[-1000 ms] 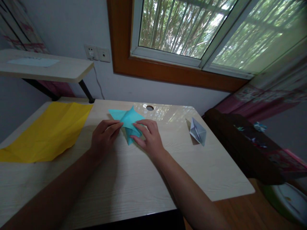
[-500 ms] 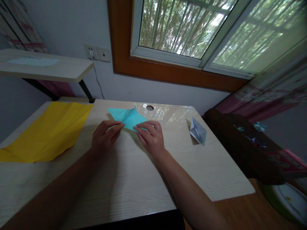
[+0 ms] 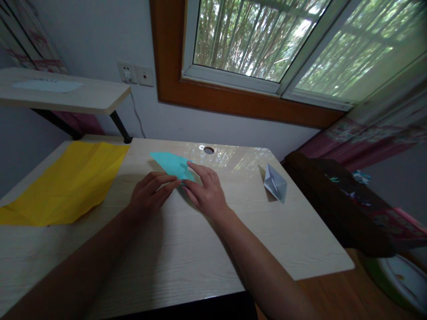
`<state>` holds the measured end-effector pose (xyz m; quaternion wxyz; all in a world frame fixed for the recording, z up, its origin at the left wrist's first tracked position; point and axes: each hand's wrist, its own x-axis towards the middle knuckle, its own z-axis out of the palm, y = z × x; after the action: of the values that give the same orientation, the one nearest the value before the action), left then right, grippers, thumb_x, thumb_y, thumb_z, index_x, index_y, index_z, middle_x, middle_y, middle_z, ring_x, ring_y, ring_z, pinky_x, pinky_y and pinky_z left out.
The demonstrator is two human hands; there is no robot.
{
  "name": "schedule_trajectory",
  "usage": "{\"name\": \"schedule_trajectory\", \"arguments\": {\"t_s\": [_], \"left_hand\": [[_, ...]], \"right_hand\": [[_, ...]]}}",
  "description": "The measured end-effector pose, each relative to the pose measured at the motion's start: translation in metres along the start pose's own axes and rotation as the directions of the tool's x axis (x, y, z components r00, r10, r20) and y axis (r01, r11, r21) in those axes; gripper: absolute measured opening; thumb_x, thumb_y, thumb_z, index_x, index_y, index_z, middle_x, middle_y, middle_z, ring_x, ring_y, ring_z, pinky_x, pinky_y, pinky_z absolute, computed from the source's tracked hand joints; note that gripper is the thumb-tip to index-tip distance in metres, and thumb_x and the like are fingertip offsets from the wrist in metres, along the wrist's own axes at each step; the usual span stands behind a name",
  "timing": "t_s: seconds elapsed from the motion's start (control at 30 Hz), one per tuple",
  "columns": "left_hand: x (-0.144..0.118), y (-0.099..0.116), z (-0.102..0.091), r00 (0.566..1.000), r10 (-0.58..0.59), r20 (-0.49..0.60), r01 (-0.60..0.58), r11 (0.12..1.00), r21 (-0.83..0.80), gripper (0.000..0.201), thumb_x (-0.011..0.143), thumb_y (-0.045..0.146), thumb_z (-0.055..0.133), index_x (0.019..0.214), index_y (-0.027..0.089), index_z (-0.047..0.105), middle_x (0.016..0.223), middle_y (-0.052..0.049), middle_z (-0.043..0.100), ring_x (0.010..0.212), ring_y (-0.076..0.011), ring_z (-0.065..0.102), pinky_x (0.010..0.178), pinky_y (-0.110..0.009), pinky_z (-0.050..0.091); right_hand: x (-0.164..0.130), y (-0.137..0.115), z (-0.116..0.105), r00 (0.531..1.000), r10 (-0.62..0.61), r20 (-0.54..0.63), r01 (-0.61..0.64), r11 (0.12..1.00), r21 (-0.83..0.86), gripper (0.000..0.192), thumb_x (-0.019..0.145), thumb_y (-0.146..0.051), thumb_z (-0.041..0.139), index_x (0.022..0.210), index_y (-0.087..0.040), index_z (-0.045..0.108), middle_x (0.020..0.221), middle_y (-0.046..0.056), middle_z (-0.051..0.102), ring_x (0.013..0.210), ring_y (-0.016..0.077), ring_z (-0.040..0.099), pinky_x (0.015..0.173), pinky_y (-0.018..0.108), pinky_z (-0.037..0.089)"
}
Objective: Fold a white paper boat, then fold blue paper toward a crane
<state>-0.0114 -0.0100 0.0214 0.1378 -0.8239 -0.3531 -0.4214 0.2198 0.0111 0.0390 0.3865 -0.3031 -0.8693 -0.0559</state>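
Yellow sheet (image 3: pixel 63 184): I see it flat on the desk's (image 3: pixel 187 249) left part; its near-left corner is cut off by the picture edge.
Left hand (image 3: pixel 150 195): I see it palm down, fingers extended and close together, tips pressing the near edge of the blue paper (image 3: pixel 171 163); it grips nothing.
Blue paper: folded flat on the desk's far middle; long axis runs from far-left to near-right, its sharp tip pointing far-left. Its near-right end is hidden under both hands.
Right hand (image 3: pixel 206 191): flat on the paper's right end, fingers spread a little, pressing down.
White folded paper (image 3: pixel 275 183): stands apart to the right, on the desk.
Writing: I can read none; the wall sockets (image 3: pixel 135 74) are too small to make out.
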Motion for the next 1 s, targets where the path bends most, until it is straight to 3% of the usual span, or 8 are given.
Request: {"name": "schedule_trajectory", "arguments": {"t_s": [0.23, 0.43, 0.57, 0.77, 0.87, 1.0], "left_hand": [[0.005, 0.004, -0.003, 0.995, 0.095, 0.012, -0.094, 0.995, -0.024, 0.046, 0.090, 0.012, 0.067, 0.131, 0.033, 0.062, 0.115, -0.004, 0.073, 0.102, -0.0195, 0.068, 0.091, -0.035, 0.059], [0.004, 0.006, 0.000, 0.999, 0.040, 0.011, -0.039, 0.996, -0.076, 0.045, 0.092, 0.017, 0.066, 0.133, 0.034, 0.059, 0.114, -0.003, 0.073, 0.101, -0.0177, 0.069, 0.092, -0.033, 0.059], [0.002, 0.005, 0.005, 0.998, -0.012, -0.055, 0.008, 0.998, -0.068, 0.053, 0.089, 0.018, 0.070, 0.135, 0.034, 0.050, 0.116, -0.004, 0.071, 0.102, -0.0176, 0.069, 0.092, -0.034, 0.058], [0.006, 0.003, 0.007, 0.987, -0.063, -0.145, 0.075, 0.994, 0.077, 0.049, 0.080, 0.033, 0.080, 0.120, 0.031, 0.050, 0.134, -0.008, 0.062, 0.122, -0.0274, 0.060, 0.102, -0.050, 0.051], [0.010, 0.004, 0.005, 0.991, -0.057, -0.120, 0.074, 0.987, 0.139, 0.041, 0.080, 0.037, 0.080, 0.112, 0.029, 0.056, 0.143, -0.009, 0.056, 0.133, -0.0319, 0.053, 0.111, -0.059, 0.043], [0.012, 0.005, 0.005, 0.998, -0.021, -0.062, 0.028, 0.994, 0.106, 0.027, 0.084, 0.031, 0.076, 0.106, 0.028, 0.060, 0.142, -0.004, 0.060, 0.138, -0.0299, 0.049, 0.119, -0.062, 0.033]], "right_hand": [[0.000, 0.001, 0.002, 0.998, -0.059, -0.010, 0.059, 0.997, 0.044, 0.025, 0.093, -0.022, 0.065, 0.117, -0.027, 0.069, 0.137, 0.003, 0.065, 0.133, 0.0263, 0.052, 0.111, 0.049, 0.043], [-0.003, 0.001, 0.005, 0.999, -0.020, -0.029, 0.022, 0.996, 0.081, 0.025, 0.093, -0.020, 0.065, 0.116, -0.029, 0.071, 0.126, 0.002, 0.072, 0.130, 0.0272, 0.055, 0.108, 0.051, 0.045], [-0.003, 0.001, 0.003, 0.998, 0.008, -0.066, -0.002, 0.995, 0.100, 0.026, 0.092, -0.019, 0.065, 0.115, -0.029, 0.072, 0.122, 0.002, 0.073, 0.125, 0.0272, 0.057, 0.105, 0.051, 0.047], [-0.002, 0.003, 0.000, 0.993, 0.038, -0.113, -0.022, 0.989, 0.143, 0.027, 0.092, -0.017, 0.065, 0.115, -0.028, 0.072, 0.121, 0.002, 0.074, 0.120, 0.0266, 0.058, 0.102, 0.051, 0.050], [-0.003, 0.003, -0.001, 0.995, 0.038, -0.096, -0.021, 0.985, 0.169, 0.027, 0.091, -0.017, 0.066, 0.115, -0.029, 0.072, 0.121, 0.001, 0.074, 0.120, 0.0266, 0.058, 0.101, 0.051, 0.050], [-0.004, 0.002, -0.001, 0.996, 0.018, -0.083, -0.003, 0.984, 0.178, 0.027, 0.091, -0.018, 0.067, 0.115, -0.029, 0.072, 0.122, 0.000, 0.074, 0.120, 0.0263, 0.059, 0.102, 0.051, 0.049]]}}
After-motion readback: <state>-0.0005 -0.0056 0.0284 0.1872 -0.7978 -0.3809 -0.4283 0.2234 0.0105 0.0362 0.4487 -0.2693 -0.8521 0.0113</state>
